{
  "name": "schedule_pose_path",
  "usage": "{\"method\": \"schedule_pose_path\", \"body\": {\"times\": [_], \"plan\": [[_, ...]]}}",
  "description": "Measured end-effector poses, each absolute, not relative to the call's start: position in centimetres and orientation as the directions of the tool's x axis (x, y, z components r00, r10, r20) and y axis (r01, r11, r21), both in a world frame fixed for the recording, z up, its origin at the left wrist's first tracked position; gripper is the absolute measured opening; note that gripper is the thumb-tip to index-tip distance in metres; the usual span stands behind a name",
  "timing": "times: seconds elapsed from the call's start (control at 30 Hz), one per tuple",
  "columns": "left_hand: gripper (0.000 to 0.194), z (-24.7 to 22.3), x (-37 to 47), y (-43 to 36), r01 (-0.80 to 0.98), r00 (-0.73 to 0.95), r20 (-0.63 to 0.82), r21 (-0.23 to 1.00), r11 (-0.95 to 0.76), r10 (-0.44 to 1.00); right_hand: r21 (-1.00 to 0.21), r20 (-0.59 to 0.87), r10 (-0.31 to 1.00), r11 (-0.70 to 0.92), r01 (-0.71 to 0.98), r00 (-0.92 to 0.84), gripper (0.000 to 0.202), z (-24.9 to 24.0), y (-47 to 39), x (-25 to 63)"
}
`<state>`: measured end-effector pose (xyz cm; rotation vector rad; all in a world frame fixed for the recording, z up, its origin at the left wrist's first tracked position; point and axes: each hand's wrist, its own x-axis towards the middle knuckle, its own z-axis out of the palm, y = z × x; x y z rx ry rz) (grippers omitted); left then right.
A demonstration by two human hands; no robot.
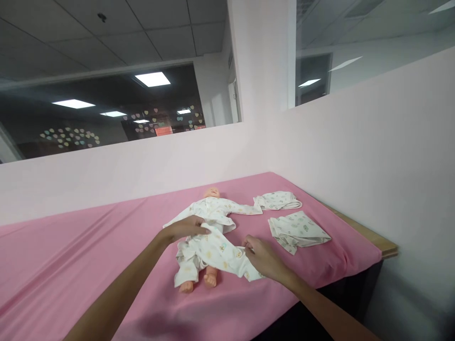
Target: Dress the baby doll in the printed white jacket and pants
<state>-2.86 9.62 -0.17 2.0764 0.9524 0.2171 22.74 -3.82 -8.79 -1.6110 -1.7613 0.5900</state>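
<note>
Pink cloth drapes the bench, where patterned trousers lie over a doll. The left grip pinches their upper edge, the right grip one outstretched leg; light, limp fabric should sag between holds, steadiest at waistband and cuff.

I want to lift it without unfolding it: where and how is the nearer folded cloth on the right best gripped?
Probably by the pointed corner at the right of the nearer folded cloth, all layers together, coming in low from the right over the pink sheet. The cloth lies flat; its left and near sides show loose layers, which might peel apart.
</note>
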Motion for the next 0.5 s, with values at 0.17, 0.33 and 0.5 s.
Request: {"method": "schedule_pose_path", "body": {"times": [0.17,0.33,0.5], "plan": [[0.029,-0.3,-2.9,9.4,0.253,0.703,-0.082,0.957,-0.14,0.707,-0.772,0.289,0.954,0.279,0.571,-0.075,0.023,-6.3,-2.2,21.2],[0.031,-1.8,-2.3,9.5,0.076,0.698,-0.037,0.997,-0.023,0.715,-0.937,0.178,0.947,0.245,0.247,-0.267,0.042,-3.0,2.1,18.0],[0.031,-1.6,-3.4,9.1,0.212,0.674,-0.106,0.976,-0.054,0.731,-0.919,0.05,0.896,0.215,0.33,-0.442,0.03,-2.2,5.3,16.2]]}}
